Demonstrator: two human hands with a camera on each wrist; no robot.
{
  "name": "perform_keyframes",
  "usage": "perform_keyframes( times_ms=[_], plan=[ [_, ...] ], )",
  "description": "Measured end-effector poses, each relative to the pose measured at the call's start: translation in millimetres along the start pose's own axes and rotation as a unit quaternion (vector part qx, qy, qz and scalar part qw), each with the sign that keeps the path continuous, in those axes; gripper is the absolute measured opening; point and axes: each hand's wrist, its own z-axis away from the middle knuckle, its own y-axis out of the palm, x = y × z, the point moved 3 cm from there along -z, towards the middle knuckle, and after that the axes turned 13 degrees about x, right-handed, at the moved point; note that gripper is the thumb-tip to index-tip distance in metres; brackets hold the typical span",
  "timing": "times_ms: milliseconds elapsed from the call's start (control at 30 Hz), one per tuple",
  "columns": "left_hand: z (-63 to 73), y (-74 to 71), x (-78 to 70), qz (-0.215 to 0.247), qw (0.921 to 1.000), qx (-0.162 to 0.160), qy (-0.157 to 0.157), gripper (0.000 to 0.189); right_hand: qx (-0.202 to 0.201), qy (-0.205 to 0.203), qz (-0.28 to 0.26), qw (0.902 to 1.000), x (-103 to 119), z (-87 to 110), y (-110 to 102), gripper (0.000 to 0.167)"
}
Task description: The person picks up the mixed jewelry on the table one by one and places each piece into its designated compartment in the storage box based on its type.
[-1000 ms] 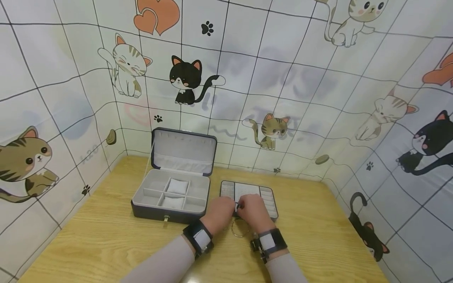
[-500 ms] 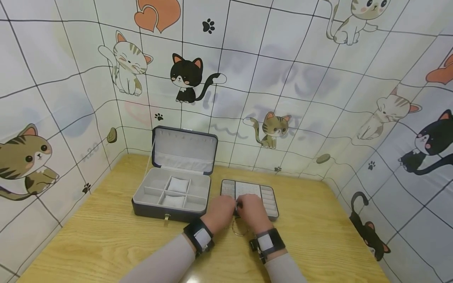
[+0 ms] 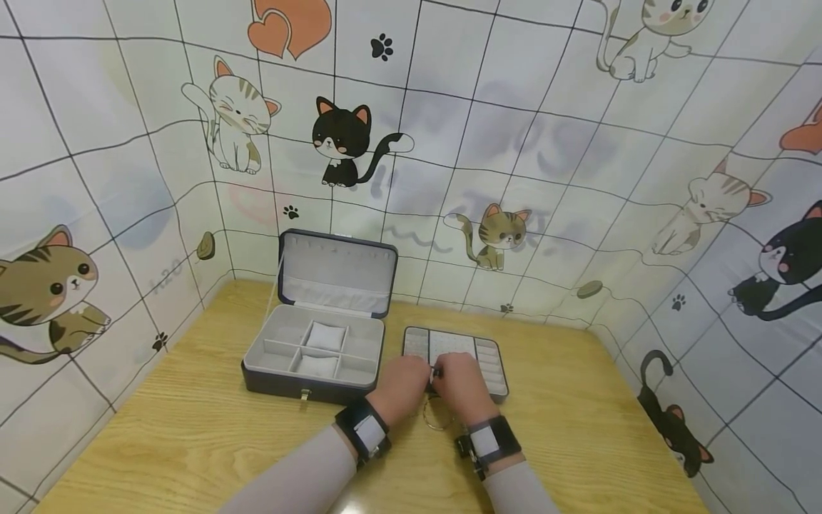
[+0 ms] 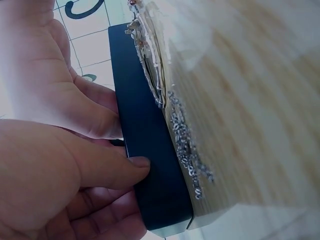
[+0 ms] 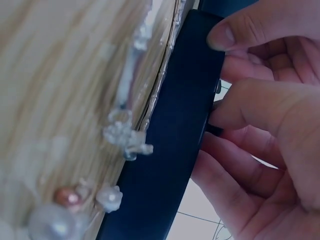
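A dark-edged jewelry tray (image 3: 491, 360) with pale compartments lies on the table, partly hidden by both hands at its front edge. My left hand (image 3: 406, 380) grips this edge, its thumb (image 4: 137, 167) pressing on the dark front wall and its fingers curled behind. Close beside it, my right hand (image 3: 464, 382) pinches a small dark piece (image 5: 215, 129) at the tray's upper edge; its kind I cannot tell. Before the tray lie a beaded bracelet (image 3: 439, 427) and a silver chain (image 4: 182, 135). Pearl-like beads (image 5: 109, 197) show near the right wrist camera.
Left of the tray stands an open jewelry box (image 3: 289, 382), its lid (image 3: 339, 275) raised. Two small white cushions (image 3: 325, 335) sit in its compartments. A cat-patterned wall covering (image 3: 424, 143) encloses the wooden table (image 3: 565, 428) at the back and sides.
Both hands stay at the tray's front edge, with only slight finger movement around the dark piece. The head view has shifted a little.
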Motion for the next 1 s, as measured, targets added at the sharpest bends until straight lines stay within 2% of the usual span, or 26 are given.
perform_keyframes(
  times_ms=[333,733,1000],
  plan=[
    [1.8,-5.2,-0.8,0.009,0.9999,-0.009,0.007,0.014,0.007,0.028,-0.009,0.9995,0.8,-2.4,0.3,0.026],
    [0.3,-2.2,-0.4,0.004,1.0,0.0,0.006,0.013,0.017,0.008,-0.009,0.9998,-2.1,-2.9,0.5,0.023],
    [1.3,-0.8,0.3,0.007,0.9999,-0.001,0.008,0.014,0.061,0.008,-0.033,0.9975,-6.3,-2.8,-0.8,0.016]
  ],
)
